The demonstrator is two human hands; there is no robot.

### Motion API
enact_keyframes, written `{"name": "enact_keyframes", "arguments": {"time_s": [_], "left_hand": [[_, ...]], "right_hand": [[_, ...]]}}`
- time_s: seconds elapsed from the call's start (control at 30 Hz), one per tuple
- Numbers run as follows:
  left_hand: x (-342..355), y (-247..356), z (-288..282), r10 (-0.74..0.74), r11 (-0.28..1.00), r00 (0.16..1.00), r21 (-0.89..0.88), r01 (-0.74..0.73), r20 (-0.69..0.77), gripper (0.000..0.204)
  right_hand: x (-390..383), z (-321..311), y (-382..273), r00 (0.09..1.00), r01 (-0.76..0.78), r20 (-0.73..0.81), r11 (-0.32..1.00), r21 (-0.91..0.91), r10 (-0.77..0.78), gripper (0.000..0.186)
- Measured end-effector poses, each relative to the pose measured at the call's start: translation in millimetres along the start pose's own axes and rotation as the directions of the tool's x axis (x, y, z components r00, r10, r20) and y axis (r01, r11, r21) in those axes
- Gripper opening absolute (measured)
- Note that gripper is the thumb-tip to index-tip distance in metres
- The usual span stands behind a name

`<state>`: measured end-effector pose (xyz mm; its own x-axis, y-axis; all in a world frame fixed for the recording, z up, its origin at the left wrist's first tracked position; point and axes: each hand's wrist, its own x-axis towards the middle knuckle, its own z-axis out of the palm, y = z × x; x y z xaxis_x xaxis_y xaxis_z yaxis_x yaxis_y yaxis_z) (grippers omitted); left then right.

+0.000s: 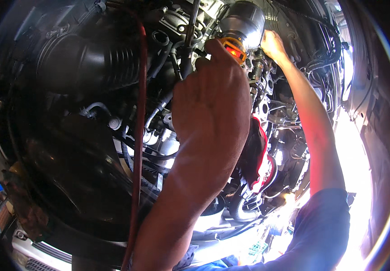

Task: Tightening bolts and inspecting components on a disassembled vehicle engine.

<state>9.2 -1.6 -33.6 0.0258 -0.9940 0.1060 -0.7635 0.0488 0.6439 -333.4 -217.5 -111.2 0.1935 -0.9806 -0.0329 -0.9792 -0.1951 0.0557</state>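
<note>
My left hand [211, 90] is closed on an orange-yellow handheld device [235, 50] with a red lit window, high in the middle of the view. Just above it sits a dark silver cylinder [242, 20]; whether that belongs to the device I cannot tell. My right hand [271, 44] reaches into the engine bay beside the cylinder, fingers curled, with what they hold hidden. Below both hands runs a row of metal engine fittings and flanges [263, 107]. A red and black object [260, 158] lies among them, beside my left forearm.
A black ribbed intake duct [82, 63] fills the upper left. A red hose [138, 149] hangs vertically left of my left arm. Dark panels surround the bay, with bright light at the right. A white car front [41, 255] shows at the lower left.
</note>
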Motion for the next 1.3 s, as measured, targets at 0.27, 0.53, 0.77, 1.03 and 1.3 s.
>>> {"name": "enact_keyframes", "arguments": {"time_s": [0.27,0.53,0.77,1.03,1.3], "left_hand": [[-1,0,-3,-0.007,1.0,1.0,0.011,0.008,-0.022,0.015],[2,0,-3,-0.021,1.0,0.999,-0.019,0.021,0.032,0.037],[-2,-2,-2,0.032,0.999,0.999,0.011,-0.032,-0.035,0.04],[-1,-2,-1,0.014,1.0,0.999,-0.003,-0.014,-0.039,0.039],[0,0,-2,-0.009,1.0,1.0,0.012,0.009,0.027,0.037]], "right_hand": [[16,-9,-5,0.999,0.019,-0.05,0.999,0.027,-0.017,0.019],[18,-19,0,0.973,-0.113,0.212,0.99,0.087,0.093,0.019],[21,-17,1,0.977,-0.115,0.201,0.969,0.216,0.072,0.025],[17,-14,-10,0.988,-0.099,0.128,0.984,0.147,0.081,0.024],[17,-32,-11,0.926,-0.223,0.347,0.956,0.189,0.147,0.023]]}}
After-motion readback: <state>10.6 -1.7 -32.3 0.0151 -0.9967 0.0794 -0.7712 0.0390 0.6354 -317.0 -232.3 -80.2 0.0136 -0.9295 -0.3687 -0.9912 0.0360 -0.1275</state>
